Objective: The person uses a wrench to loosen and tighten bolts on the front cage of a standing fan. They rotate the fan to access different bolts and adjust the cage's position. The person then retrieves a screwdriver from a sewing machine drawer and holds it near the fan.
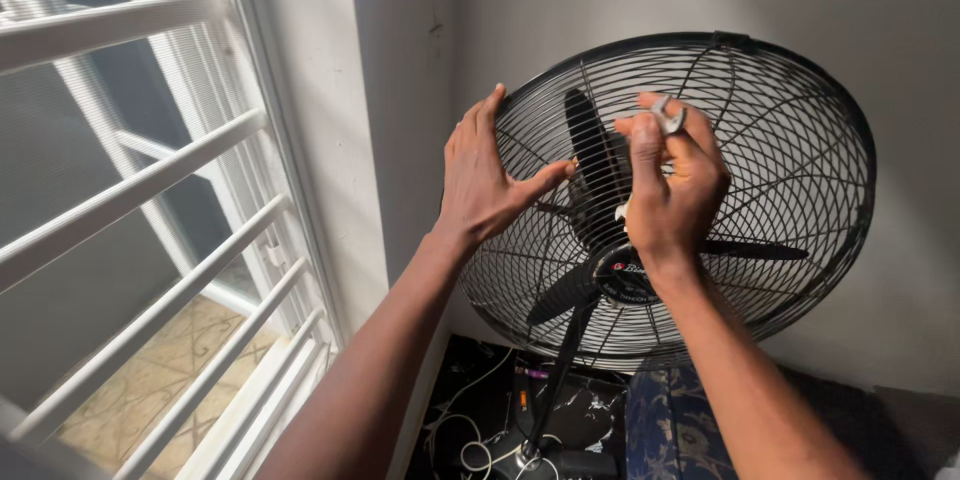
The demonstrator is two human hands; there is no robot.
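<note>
Fan guard [760,140], a round dome of thin black wire ribs fanning out from a hub and bound by a heavier rim, sits on a pedestal fan in the corner, just beside the pale plastered wall [400,90] and near the white barred window [150,220]. Both hands are at its front face, so the step in hand looks like work on the cage itself. The left hand [485,175] lies flat against the upper left rim, fingers pressed together and extended, thumb stretched across the wires. The right hand [675,185] is curled in front of the centre, its fingers pinching a small pale metallic piece [668,118] (a clip or fastener, too small to be sure). Any next move there seems to call for a steady left hand and fine fingertip control. Behind the wires, matte black blades [590,155] and a glossy round hub cap [622,275] show. Below, white cables [470,440] loop over a dark marbled surface beside blue patterned fabric [665,425].
</note>
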